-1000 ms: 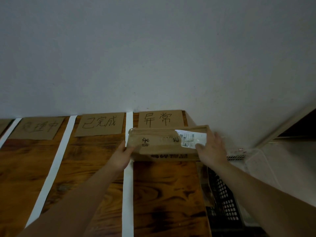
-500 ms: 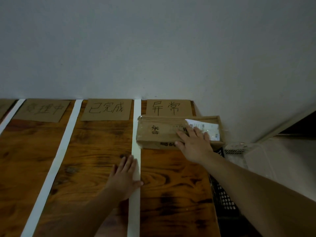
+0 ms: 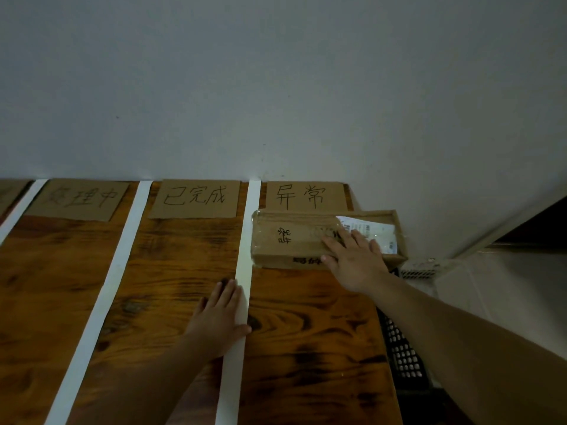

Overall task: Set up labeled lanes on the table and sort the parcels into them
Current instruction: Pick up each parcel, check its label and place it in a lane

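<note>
A brown cardboard parcel (image 3: 288, 240) with a white shipping label lies in the rightmost lane, just below the cardboard sign reading 异常 (image 3: 306, 196). My right hand (image 3: 352, 259) rests flat on the parcel's top and front edge, fingers straight. My left hand (image 3: 219, 314) lies flat on the wooden table (image 3: 306, 332), its thumb side over the white tape strip (image 3: 244, 271) that borders this lane. Two more cardboard signs, 已完成 (image 3: 194, 197) and 处理中 (image 3: 81, 199), head the lanes to the left.
More white tape strips (image 3: 122, 262) divide the table into lanes running toward the grey wall (image 3: 276, 87). A black perforated crate (image 3: 402, 354) stands off the table's right edge, with a white grid object (image 3: 420, 269) behind it. The parcel's right end overhangs that edge.
Both hands held the parcel above the lane a second ago. It now lies on the table; my left hand has let go and come down flat beside the tape, my right hand stays on top.
</note>
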Available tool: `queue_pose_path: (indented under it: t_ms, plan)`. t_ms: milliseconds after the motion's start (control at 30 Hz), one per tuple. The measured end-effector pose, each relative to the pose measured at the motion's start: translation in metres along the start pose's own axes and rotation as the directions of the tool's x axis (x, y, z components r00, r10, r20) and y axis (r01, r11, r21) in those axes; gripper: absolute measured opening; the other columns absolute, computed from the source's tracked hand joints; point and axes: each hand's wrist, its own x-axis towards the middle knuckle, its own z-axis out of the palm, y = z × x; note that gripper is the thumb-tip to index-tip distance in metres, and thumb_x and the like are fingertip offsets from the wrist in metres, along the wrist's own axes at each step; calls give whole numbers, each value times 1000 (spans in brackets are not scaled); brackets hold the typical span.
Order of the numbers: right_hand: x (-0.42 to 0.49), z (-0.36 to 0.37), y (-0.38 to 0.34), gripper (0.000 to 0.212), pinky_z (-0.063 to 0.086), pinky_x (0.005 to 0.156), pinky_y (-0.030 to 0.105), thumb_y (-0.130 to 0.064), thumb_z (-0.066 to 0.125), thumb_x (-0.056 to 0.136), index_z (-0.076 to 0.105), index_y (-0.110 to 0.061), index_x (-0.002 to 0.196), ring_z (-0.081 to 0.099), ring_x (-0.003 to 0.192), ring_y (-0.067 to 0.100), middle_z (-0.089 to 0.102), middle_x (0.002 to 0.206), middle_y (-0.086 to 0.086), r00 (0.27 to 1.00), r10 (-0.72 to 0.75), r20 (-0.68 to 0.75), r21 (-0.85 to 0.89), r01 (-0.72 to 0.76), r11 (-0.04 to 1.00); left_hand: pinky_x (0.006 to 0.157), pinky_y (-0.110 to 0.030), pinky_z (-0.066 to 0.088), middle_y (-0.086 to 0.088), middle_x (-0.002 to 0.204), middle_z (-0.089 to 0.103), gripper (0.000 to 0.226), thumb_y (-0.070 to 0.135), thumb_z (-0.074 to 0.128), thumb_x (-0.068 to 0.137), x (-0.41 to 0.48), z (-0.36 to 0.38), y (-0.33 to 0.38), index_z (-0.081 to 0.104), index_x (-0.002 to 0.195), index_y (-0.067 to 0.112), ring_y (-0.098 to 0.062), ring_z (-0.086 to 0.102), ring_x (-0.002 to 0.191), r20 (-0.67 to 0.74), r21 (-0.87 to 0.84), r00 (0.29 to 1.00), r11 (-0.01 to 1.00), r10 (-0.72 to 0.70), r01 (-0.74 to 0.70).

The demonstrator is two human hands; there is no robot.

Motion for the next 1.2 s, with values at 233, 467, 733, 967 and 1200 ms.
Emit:
queue_pose_path:
  t_ms: [233,467,733,967,1200]
  plan:
    - [1,-1,-1,56,2,117,56,-56,16,98,9,-38,150,-2,147,31,-1,161,2,1000,5,-3,12,-5,1000,117,-47,0,2,157,-21,89,59,41,90,0,2,-1,-14,149,21,-21,-20,143,-1,-39,1000,999,-18,18]
    - [-6,-19,-6,65,2,117,55,-63,19,95,6,-33,151,-2,147,30,0,161,3,1000,6,14,-2,-6,1000,116,-47,0,2,157,-18,92,65,40,87,-1,-13,-8,-14,149,24,-20,-16,144,-58,-101,997,994,-48,42]
    - [-44,-56,-39,68,8,118,52,-61,23,96,16,-24,152,8,147,27,10,160,7,994,69,-90,149,-55,987,117,-50,6,-1,159,-8,81,59,41,90,-24,-96,-29,0,151,26,-24,-9,146,-200,-167,979,986,-44,10]
    - [-70,-100,-118,69,17,117,42,-62,26,95,23,-22,151,20,144,26,21,158,5,980,-112,-166,143,136,980,118,-47,8,-6,160,-3,82,61,40,90,-104,-138,-83,3,152,21,-26,-5,146,-338,-191,938,982,-77,12]
    - [-92,-116,-265,64,25,114,39,-59,32,95,32,-21,147,31,139,27,33,153,8,895,-402,-192,137,430,892,119,-45,8,0,160,-2,83,63,43,87,-223,-138,-201,6,151,24,-22,-7,146,-371,-298,868,927,-330,226]
